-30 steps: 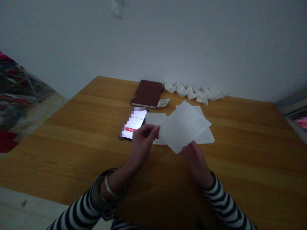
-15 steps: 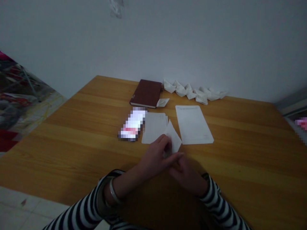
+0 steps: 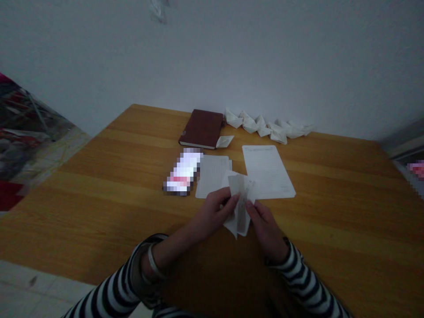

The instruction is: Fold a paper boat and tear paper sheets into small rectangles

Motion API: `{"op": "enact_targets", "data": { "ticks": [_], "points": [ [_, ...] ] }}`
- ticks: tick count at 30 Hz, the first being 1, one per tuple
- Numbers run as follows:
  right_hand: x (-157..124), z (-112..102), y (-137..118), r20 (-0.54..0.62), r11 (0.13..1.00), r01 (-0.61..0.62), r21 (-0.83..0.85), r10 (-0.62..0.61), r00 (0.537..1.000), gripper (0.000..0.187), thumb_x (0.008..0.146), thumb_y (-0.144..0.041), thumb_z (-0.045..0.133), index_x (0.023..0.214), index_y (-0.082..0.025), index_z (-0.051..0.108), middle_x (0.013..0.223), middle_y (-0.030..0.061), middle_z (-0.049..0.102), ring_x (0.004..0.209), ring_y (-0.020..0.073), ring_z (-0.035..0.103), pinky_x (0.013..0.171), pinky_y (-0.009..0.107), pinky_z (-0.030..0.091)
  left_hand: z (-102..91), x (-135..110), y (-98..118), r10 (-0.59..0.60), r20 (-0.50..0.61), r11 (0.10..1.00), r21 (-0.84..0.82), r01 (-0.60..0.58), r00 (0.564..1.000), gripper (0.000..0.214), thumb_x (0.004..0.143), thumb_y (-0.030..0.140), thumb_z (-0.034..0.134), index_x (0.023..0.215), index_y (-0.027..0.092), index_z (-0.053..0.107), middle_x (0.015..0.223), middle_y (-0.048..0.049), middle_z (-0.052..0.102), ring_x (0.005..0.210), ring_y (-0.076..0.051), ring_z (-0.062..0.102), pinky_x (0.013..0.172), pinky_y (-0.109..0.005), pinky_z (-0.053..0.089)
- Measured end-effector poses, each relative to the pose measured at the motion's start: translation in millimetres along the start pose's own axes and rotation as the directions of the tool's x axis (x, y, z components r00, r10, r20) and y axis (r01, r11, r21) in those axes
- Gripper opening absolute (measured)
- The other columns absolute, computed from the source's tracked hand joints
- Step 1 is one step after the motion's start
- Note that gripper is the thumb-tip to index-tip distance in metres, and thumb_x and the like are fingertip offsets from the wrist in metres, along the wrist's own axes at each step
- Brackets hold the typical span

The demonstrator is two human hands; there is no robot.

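A white sheet of paper (image 3: 241, 203), folded over on itself, is held upright between both hands just above the wooden table (image 3: 99, 185). My left hand (image 3: 213, 214) pinches its left side with thumb and fingers closed. My right hand (image 3: 265, 227) grips its right edge, fingers closed. Both arms wear black-and-white striped sleeves, and a bracelet shows on the left wrist.
Flat lined sheets lie beyond the hands, one (image 3: 267, 171) on the right and a small stack (image 3: 212, 174) on the left. A lit phone (image 3: 183, 174) sits beside the stack. A dark red notebook (image 3: 202, 128) and several folded paper shapes (image 3: 265, 126) line the wall.
A second ago the sheet was held open and flat in the air. It was then folded down near the table, and now the folded paper is raised upright between both hands.
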State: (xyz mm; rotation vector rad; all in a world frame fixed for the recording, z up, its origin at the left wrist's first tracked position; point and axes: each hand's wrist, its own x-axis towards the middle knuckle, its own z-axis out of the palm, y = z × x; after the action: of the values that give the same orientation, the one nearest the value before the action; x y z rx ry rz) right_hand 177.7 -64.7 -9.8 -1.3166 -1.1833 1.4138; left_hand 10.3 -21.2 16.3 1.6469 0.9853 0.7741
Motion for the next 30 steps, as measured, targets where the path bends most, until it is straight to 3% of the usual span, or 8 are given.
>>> {"op": "enact_targets", "data": {
  "ticks": [4, 6, 9, 12, 15, 18, 23, 30],
  "points": [
    [7.3, -33.4, -5.7, -0.211, 0.988, -0.135, 0.076, 0.149, 0.966, 0.047, 0.085, -0.053, 0.06, 0.111, -0.015, 0.068, 0.088, 0.0079, 0.076, 0.074, 0.0251, 0.071, 0.064, 0.036, 0.056, -19.3, 8.3, -6.1, -0.141, -0.024, 0.99, -0.026, 0.14, 0.99, 0.04, 0.095, 0.045, 0.04, 0.07, 0.016, 0.051, 0.064, 0.0018, 0.047, 0.061, -0.013, 0.047, 0.058, -0.026, 0.041],
    [8.8, -53.4, -10.2, -0.215, 0.991, -0.134, 0.009, 0.132, 0.967, 0.046, 0.081, -0.049, 0.066, 0.114, -0.016, 0.067, 0.093, 0.0079, 0.076, 0.079, 0.0245, 0.071, 0.065, 0.033, 0.056, -28.7, 12.3, -13.3, -0.141, -0.196, 0.953, 0.237, 0.187, 0.97, 0.034, 0.095, 0.041, 0.044, 0.072, 0.017, 0.052, 0.067, 0.0006, 0.049, 0.062, -0.014, 0.048, 0.059, -0.027, 0.042],
    [10.0, -70.6, -12.1, -0.185, 0.99, -0.134, -0.031, 0.126, 0.975, 0.052, 0.079, -0.045, 0.069, 0.122, -0.017, 0.061, 0.101, 0.0094, 0.075, 0.085, 0.0255, 0.071, 0.068, 0.035, 0.057, -32.7, 15.8, -23.8, 0.1, -0.324, 0.741, 0.655, 0.147, 0.941, 0.017, 0.091, 0.027, 0.054, 0.102, 0.015, 0.056, 0.1, -0.0089, 0.056, 0.089, -0.022, 0.054, 0.076, -0.035, 0.047],
    [10.4, -71.0, -7.6, -0.112, 0.991, -0.092, -0.097, 0.081, 0.99, 0.051, 0.08, -0.044, 0.067, 0.122, -0.017, 0.06, 0.108, 0.0114, 0.073, 0.095, 0.0268, 0.07, 0.074, 0.037, 0.057, -24.7, 17.9, -29.8, 0.278, -0.144, 0.51, 0.86, -0.019, 0.95, 0.038, 0.091, 0.024, 0.056, 0.127, 0.016, 0.049, 0.129, -0.0155, 0.045, 0.116, -0.029, 0.045, 0.094, -0.044, 0.043],
    [10.8, -66.8, -2.9, -0.065, 0.982, -0.04, -0.184, 0.028, 0.998, 0.048, 0.082, -0.044, 0.065, 0.122, -0.017, 0.061, 0.11, 0.0118, 0.072, 0.104, 0.0278, 0.067, 0.077, 0.038, 0.057, -13.7, 20.4, -33.1, 0.233, 0.088, 0.384, 0.907, -0.175, 0.968, 0.04, 0.096, 0.025, 0.048, 0.136, 0.02, 0.046, 0.124, -0.0143, 0.048, 0.11, -0.028, 0.048, 0.091, -0.042, 0.043],
    [15.0, -65.6, -0.1, -0.11, 0.977, -0.048, -0.208, 0.026, 0.994, 0.05, 0.084, -0.046, 0.062, 0.123, -0.016, 0.06, 0.102, 0.0122, 0.074, 0.088, 0.0261, 0.071, 0.07, 0.038, 0.057, -7.0, 22.9, -36.8, 0.138, 0.222, 0.333, 0.908, -0.256, 0.965, 0.043, 0.098, 0.02, 0.04, 0.141, 0.026, 0.041, 0.111, -0.0114, 0.052, 0.095, -0.024, 0.053, 0.081, -0.035, 0.045],
    [28.2, -66.1, 7.6, -0.322, 0.952, 0.045, -0.304, -0.147, 0.935, 0.058, 0.082, -0.044, 0.062, 0.13, -0.011, 0.056, 0.093, 0.0142, 0.075, 0.078, 0.024, 0.069, 0.067, 0.037, 0.055, -3.3, 25.5, -40.0, 0.07, 0.221, 0.279, 0.932, -0.232, 0.973, 0.052, 0.096, 0.014, 0.036, 0.147, 0.026, 0.032, 0.115, -0.0137, 0.051, 0.093, -0.023, 0.054, 0.077, -0.034, 0.044],
    [16.4, -58.3, 9.5, -0.241, 0.717, 0.022, -0.696, -0.262, 0.935, 0.066, 0.088, -0.031, 0.05, 0.149, -0.013, 0.034, 0.056, -0.0023, 0.061, 0.05, 0.016, 0.054, 0.055, 0.029, 0.042, 8.9, 25.2, -31.6, -0.006, 0.078, 0.296, 0.952, -0.073, 0.997, 0.052, 0.097, 0.015, 0.035, 0.148, 0.026, 0.03, 0.12, -0.0141, 0.049, 0.093, -0.023, 0.055, 0.073, -0.032, 0.046]
  ]
}}
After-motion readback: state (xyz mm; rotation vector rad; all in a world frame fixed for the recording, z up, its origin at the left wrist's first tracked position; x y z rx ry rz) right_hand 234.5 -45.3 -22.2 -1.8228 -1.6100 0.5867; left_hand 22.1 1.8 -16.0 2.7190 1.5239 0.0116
